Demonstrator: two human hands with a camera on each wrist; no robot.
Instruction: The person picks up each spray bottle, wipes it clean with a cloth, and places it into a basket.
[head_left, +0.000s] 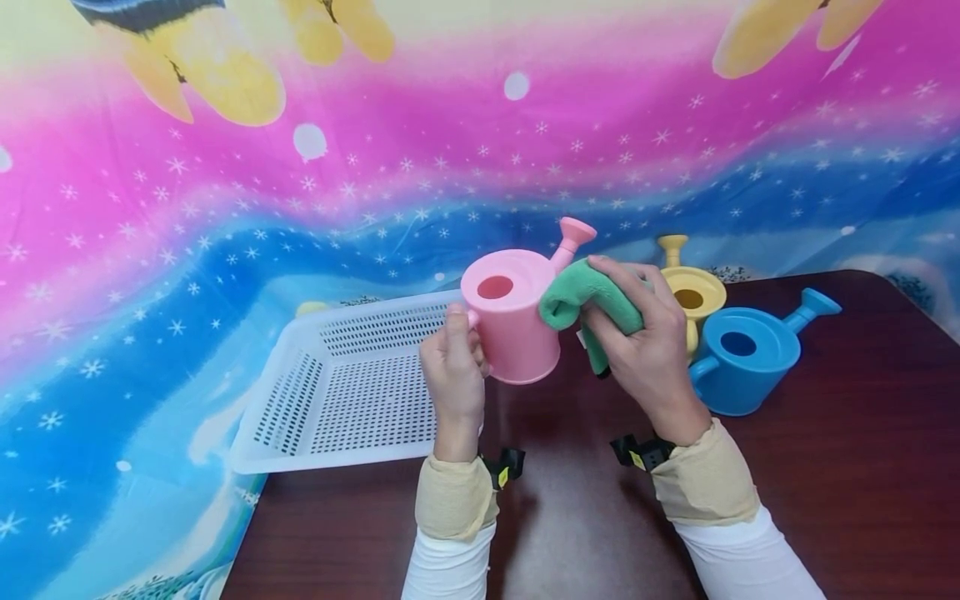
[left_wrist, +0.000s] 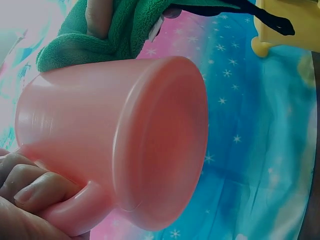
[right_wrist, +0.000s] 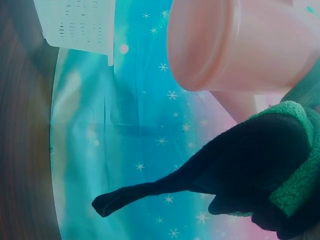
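A pink toy watering can (head_left: 517,333) is held up above the table, its spout pointing away to the upper right. My left hand (head_left: 454,375) grips its handle, with fingers curled through the loop in the left wrist view. My right hand (head_left: 648,350) holds a bunched green cloth (head_left: 600,304) against the can's right side, below the spout. The left wrist view shows the green cloth (left_wrist: 105,35) touching the can's wall. A dark part of the cloth (right_wrist: 250,155) with a strap-like end hangs down in the right wrist view.
A white perforated plastic basket (head_left: 337,454) stands on the left of the dark brown table (head_left: 570,533). To the right are a blue watering can (head_left: 750,367) and, just behind it, a yellow watering can (head_left: 693,287). A colourful snowflake-patterned cloth (head_left: 420,150) hangs behind the table.
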